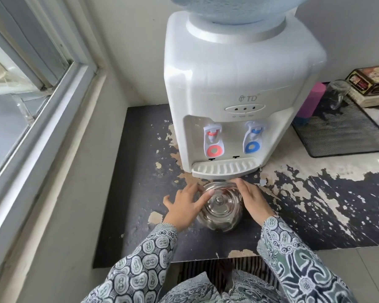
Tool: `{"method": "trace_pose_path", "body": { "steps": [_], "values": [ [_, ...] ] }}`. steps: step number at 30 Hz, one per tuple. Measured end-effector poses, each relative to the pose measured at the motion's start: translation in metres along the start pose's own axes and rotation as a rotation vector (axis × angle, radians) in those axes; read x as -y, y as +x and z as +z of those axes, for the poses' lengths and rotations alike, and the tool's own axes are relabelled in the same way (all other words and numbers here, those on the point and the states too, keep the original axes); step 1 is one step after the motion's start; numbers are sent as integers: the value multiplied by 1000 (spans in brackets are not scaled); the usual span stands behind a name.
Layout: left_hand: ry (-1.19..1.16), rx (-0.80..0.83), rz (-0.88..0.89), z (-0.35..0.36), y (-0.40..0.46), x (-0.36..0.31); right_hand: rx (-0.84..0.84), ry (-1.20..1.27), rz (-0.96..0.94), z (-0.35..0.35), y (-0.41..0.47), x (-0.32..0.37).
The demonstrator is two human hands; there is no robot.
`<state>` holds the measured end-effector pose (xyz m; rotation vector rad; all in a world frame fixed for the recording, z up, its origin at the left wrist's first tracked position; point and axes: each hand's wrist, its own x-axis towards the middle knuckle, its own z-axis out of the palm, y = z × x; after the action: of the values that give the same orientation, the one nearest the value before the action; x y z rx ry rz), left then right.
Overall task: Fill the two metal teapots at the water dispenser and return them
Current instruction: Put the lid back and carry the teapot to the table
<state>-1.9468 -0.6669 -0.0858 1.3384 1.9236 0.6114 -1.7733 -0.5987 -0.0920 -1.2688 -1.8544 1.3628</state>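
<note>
One metal teapot (220,206) stands on the peeling black tabletop (315,193) before the white water dispenser (234,88), beside a window (20,68). Left hand (185,204) and right hand (253,199), fingers extended, press its sides.

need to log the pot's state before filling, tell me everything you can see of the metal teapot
The metal teapot is shiny, rounded, steel-looking, seen from above. Its domed lid is on, with a small round knob at the centre. It stands upright on the worn dark counter, just in front of the water dispenser's drip tray, not under either tap. The left hand rests against its left side, fingers fairly straight; the right hand lies along its right side. Spout and handle cannot be made out.
</note>
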Motion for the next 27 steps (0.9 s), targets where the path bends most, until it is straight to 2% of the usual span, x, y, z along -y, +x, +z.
{"method": "trace_pose_path", "body": {
  "steps": [4, 8, 13, 19, 27],
  "values": [
    [-150, -31, 194, 0, -4, -4, -102, 59, -80, 1, -1, 7],
    [-427, 7, 194, 0, -1, -16, -199, 111, -9, 10, 2, 17],
    [-448, 83, 158, 6, 5, -19, -260, 137, -2, 17, -1, 16],
    [-404, 54, 222, 16, 5, -14, -340, 184, -47, 23, -6, 12],
    [-432, 121, 259, 3, 6, -34, -269, 146, -48, 8, -6, 15]
  ]
}}
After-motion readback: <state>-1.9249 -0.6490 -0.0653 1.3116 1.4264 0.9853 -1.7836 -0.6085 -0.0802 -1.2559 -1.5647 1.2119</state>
